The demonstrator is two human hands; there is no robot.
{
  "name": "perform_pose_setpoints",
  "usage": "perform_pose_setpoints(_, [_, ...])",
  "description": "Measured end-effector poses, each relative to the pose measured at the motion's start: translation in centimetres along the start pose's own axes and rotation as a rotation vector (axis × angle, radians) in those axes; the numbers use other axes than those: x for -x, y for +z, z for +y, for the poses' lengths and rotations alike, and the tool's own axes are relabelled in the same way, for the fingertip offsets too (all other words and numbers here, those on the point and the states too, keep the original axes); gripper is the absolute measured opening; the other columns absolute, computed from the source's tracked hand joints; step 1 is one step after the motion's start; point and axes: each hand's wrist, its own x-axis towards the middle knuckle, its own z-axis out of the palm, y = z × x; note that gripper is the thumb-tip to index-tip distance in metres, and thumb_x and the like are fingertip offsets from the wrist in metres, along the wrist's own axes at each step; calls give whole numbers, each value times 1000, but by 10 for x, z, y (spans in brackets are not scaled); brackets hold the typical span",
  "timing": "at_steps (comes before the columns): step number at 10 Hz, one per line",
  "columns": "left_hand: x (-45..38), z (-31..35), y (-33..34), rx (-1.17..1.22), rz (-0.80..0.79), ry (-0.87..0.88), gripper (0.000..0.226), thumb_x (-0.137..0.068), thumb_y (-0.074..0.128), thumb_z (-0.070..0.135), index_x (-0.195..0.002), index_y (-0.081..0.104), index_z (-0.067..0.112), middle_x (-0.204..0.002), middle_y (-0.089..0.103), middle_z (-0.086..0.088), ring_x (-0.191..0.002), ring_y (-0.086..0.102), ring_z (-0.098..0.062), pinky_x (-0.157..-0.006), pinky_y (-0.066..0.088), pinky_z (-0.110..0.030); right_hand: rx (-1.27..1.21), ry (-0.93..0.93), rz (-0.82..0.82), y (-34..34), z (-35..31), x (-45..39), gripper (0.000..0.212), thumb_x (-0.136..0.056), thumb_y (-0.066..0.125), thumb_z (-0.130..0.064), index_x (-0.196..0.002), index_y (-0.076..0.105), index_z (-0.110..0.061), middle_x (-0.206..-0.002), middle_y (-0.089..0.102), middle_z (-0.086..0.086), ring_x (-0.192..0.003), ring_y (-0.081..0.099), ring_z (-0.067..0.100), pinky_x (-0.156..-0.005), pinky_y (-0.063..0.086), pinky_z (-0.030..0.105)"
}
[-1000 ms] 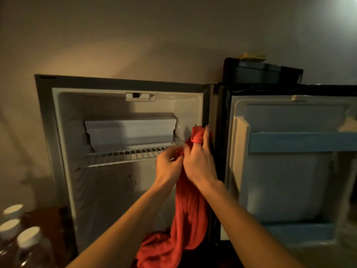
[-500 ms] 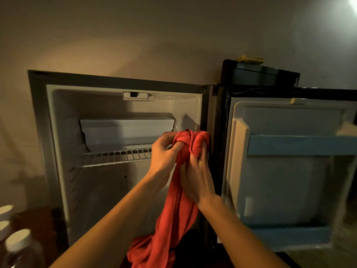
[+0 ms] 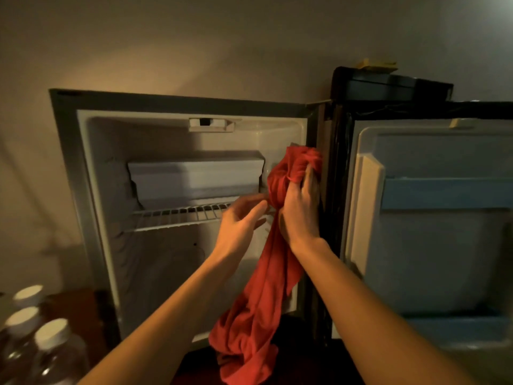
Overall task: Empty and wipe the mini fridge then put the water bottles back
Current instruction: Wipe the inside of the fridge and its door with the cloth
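A right hand [image 3: 301,209] grips a bunched red cloth [image 3: 266,276] against the open mini fridge's [image 3: 91,173] right inner wall. The left hand [image 3: 238,229] hovers beside it, fingers loosely spread. Water bottles [image 3: 41,345] stand near left.

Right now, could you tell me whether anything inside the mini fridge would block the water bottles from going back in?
Nothing visible is stored inside the mini fridge; its wire shelf is bare. But the red cloth, gripped by the right hand, hangs across the right side of the opening. The water bottles stand outside, lower left.
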Motion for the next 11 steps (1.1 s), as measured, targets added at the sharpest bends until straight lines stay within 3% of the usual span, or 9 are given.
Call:
perform_pose_setpoints(1, [9, -14, -1, -25, 5, -32, 11, -94, 59, 6, -98, 69, 10, -93, 72, -8, -93, 68, -20, -93, 53, -44, 93, 129, 59, 7, 20, 7, 49, -102, 34, -33, -150, 28, -26, -151, 39, 8, -138, 38, 23, -113, 33, 37])
perform_pose_setpoints(2, [20, -34, -5, -152, 7, -42, 13, -92, 63, 7, -88, 70, 17, -84, 73, -1, -86, 68, -17, -90, 55, -47, 229, 235, 7, 16, 48, 52, 57, -95, 46, -6, -146, 25, 6, -141, 42, 32, -128, 47, 44, -107, 41, 50])
perform_pose_setpoints(3, [34, -56, -9, -257, 12, -67, 7, -80, 68, 24, -83, 71, 19, -81, 74, 0, -84, 69, -17, -87, 56, -47, 255, 322, -44, 27, 73, 89, 51, -95, 37, -5, -141, 33, 14, -133, 48, 36, -118, 55, 45, -102, 47, 47])
perform_pose_setpoints(4, [42, -75, -15, -348, -4, -113, 14, -77, 69, 32, -85, 71, 21, -81, 73, 2, -80, 69, -11, -75, 57, -31, 312, 290, -142, 29, 82, 126, 55, -98, 34, -13, -148, 24, 8, -143, 38, 33, -128, 47, 42, -107, 42, 43])
perform_pose_setpoints(5, [48, -88, -25, -462, -48, -100, 3, -86, 70, 20, -89, 69, 22, -81, 72, 3, -75, 65, -3, -65, 50, -18, 381, 345, -235, 28, 86, 156, 66, -86, 59, -10, -142, 34, 12, -136, 46, 35, -119, 56, 43, -98, 48, 39])
perform_pose_setpoints(7, [65, -104, -45, -515, -79, -121, 7, -87, 70, 20, -93, 67, 21, -86, 70, 5, -74, 62, 1, -65, 46, -12, 504, 538, -530, 11, 93, 177, 40, -96, 51, -22, -131, 47, -3, -130, 58, 16, -117, 58, 31, -96, 41, 31])
perform_pose_setpoints(9, [80, -128, -59, -652, -115, -132, 8, -90, 67, 22, -97, 68, 22, -94, 71, 7, -91, 66, -7, -84, 51, -24, 518, 539, -539, 18, 81, 183, 32, -97, 47, -21, -126, 52, -7, -128, 57, 15, -115, 59, 33, -95, 44, 32])
perform_pose_setpoints(10, [86, -132, -64, -779, -197, -132, 17, -89, 62, 27, -102, 71, 19, -99, 71, 5, -93, 65, -9, -81, 47, -23, 342, 540, -535, 27, 72, 196, 40, -99, 45, -15, -137, 45, -4, -132, 52, 20, -115, 56, 34, -84, 43, 11])
perform_pose_setpoints(11, [88, -135, -71, -793, -231, -132, 19, -87, 63, 21, -105, 72, 20, -104, 72, 6, -97, 64, -9, -84, 47, -21, 275, 549, -376, 34, 71, 198, 58, -95, 50, -11, -149, 30, -8, -145, 42, 18, -124, 52, 33, -100, 39, 19])
